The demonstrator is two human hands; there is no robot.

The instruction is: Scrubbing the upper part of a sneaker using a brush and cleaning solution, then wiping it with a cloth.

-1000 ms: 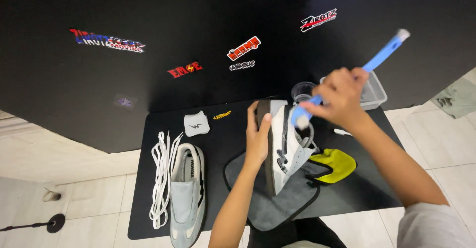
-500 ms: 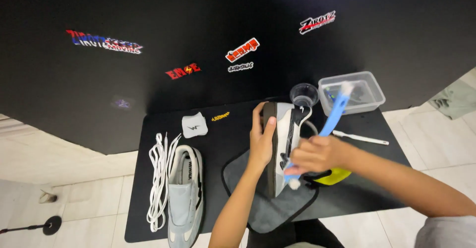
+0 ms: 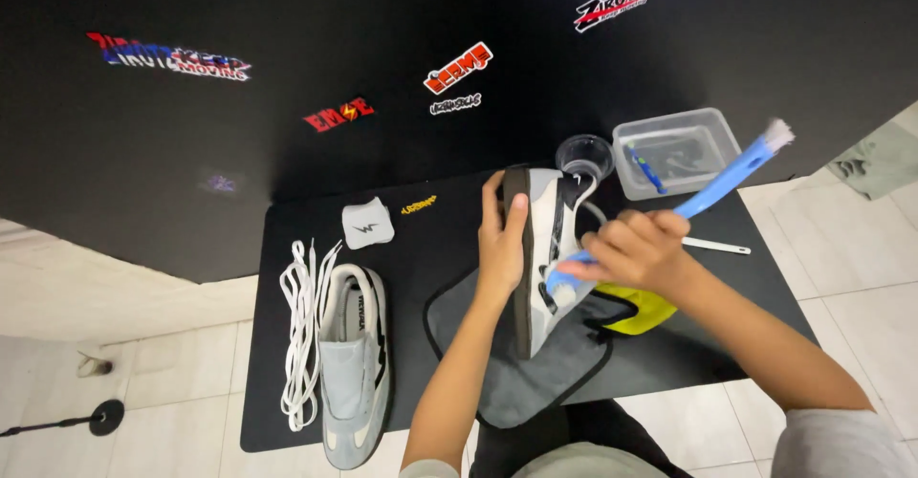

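Since half a second ago the blue brush (image 3: 712, 187) has been swung back up the shoe: its working end, then low near the heel, is now pressed against the middle of the upper, and the long handle with its small white-tufted far end is pointed up and to the right, over the clear plastic tub (image 3: 732, 143). The right hand (image 3: 639, 250) is seen closed around the lower part of the handle, its grip pressed firmly together on it. The sneaker (image 3: 543, 249) is held on its side edge over the grey cloth (image 3: 521, 382) on the black tabletop mat (image 3: 287, 363), with the dark sole turned to the left; the left hand (image 3: 501, 249) is clamped on that sole, thumb on the edge and fingers wrapped behind. The shoe is judged to be light and fairly stiff along the sole but soft and yielding in the upper, so it is best gripped at the sole or heel, where brushing pressure can be resisted without the fabric being crushed; if wet, it may be slippery. The brush is judged light and rigid, best held near the head for control. A second sneaker (image 3: 356, 368) is laid flat at the left beside loose white laces (image 3: 301, 335), with a small white pad (image 3: 367, 223) above it. A clear cup (image 3: 585, 156), a thin white stick (image 3: 717, 246) and a yellow cloth (image 3: 645, 311) lie to the right.
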